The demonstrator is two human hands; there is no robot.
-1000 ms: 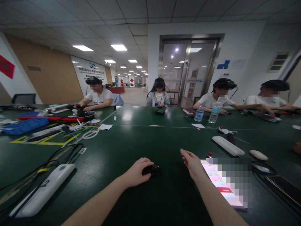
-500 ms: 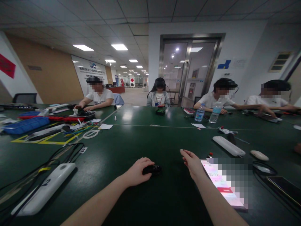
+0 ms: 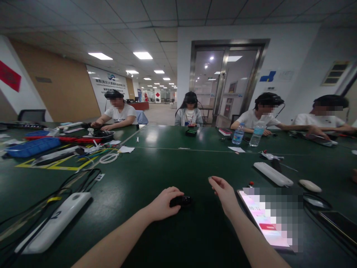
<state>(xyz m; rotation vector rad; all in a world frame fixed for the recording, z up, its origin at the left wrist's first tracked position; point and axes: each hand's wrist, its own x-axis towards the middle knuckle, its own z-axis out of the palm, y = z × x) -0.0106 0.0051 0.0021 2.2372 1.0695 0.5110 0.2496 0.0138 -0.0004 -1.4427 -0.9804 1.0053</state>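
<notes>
Inspected left to right along the green desk [image 3: 156,163]: a blue plastic tray [image 3: 32,147] lies at the far left, and a white power strip [image 3: 52,223] marked "2" sits nearer, among black cables [image 3: 75,182]. The left hand [image 3: 163,203] rests on the desk, fingers curled over and touching a small black device [image 3: 182,201], which lies flat just beyond the fingertips' grip and is partly covered. The device appears to be hard plastic, likely light and stiff; its smooth casing may slip, so a hold along its sides is judged safest. The right hand [image 3: 224,191] is raised slightly, loosely half-closed and holding nothing visible, just beside a smartphone [image 3: 264,219] with a lit, partly blurred screen. Further right lie a second white power strip [image 3: 273,174] and a pale oval computer mouse [image 3: 310,185].
</notes>
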